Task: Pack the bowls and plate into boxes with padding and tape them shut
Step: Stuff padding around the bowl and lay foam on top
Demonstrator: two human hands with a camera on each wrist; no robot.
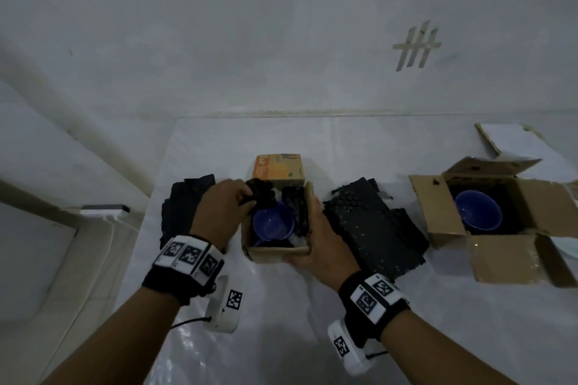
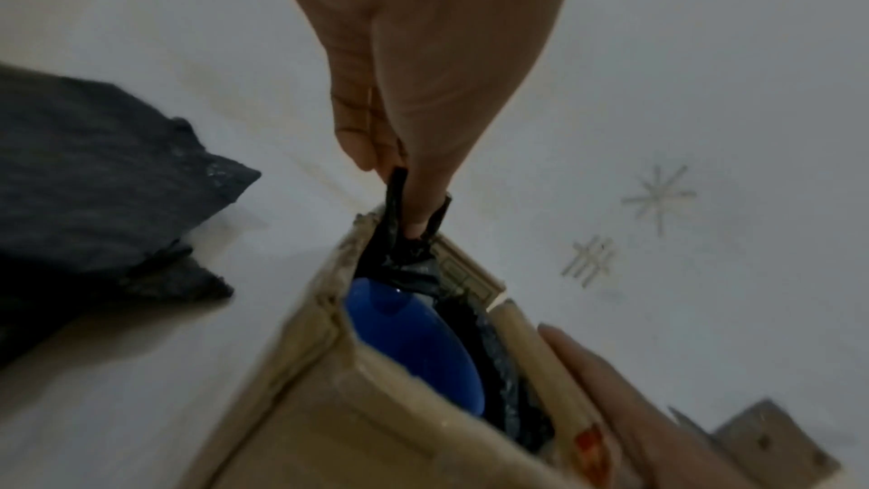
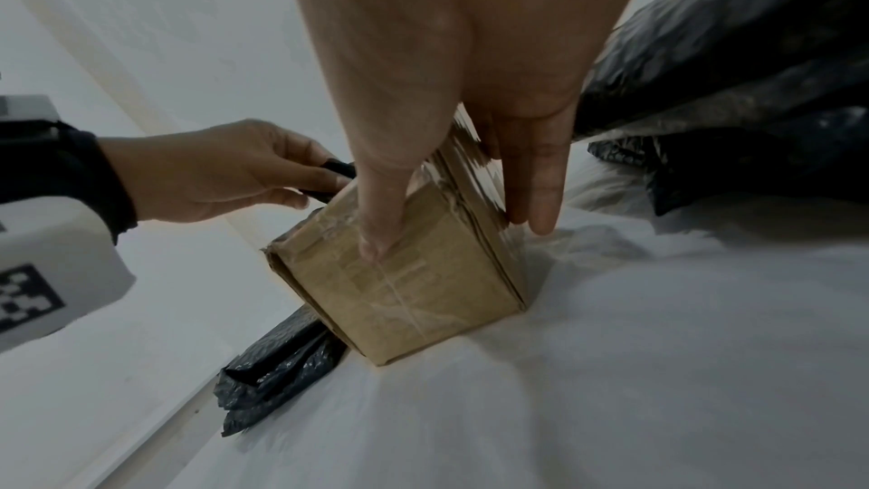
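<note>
A small cardboard box [image 1: 275, 251] stands open mid-table with a blue bowl [image 1: 271, 223] inside and black bubble padding around it. My left hand [image 1: 246, 197] pinches a wad of that black padding [image 1: 264, 194] at the box's far left corner; the left wrist view shows the padding [image 2: 405, 259] hanging from my fingertips [image 2: 423, 214] above the bowl [image 2: 413, 341]. My right hand [image 1: 312, 228] clasps the box's right near corner. In the right wrist view its thumb lies on the front face of the box [image 3: 423, 303] and its fingers [image 3: 536, 199] lie along the side.
A larger open box [image 1: 506, 259] at the right holds a second blue bowl [image 1: 477, 209]. Piles of black padding lie to the left [image 1: 183, 206] and right [image 1: 378, 228] of the small box. An orange carton [image 1: 278, 170] stands just behind it. White plastic sheeting [image 1: 281, 322] covers the table.
</note>
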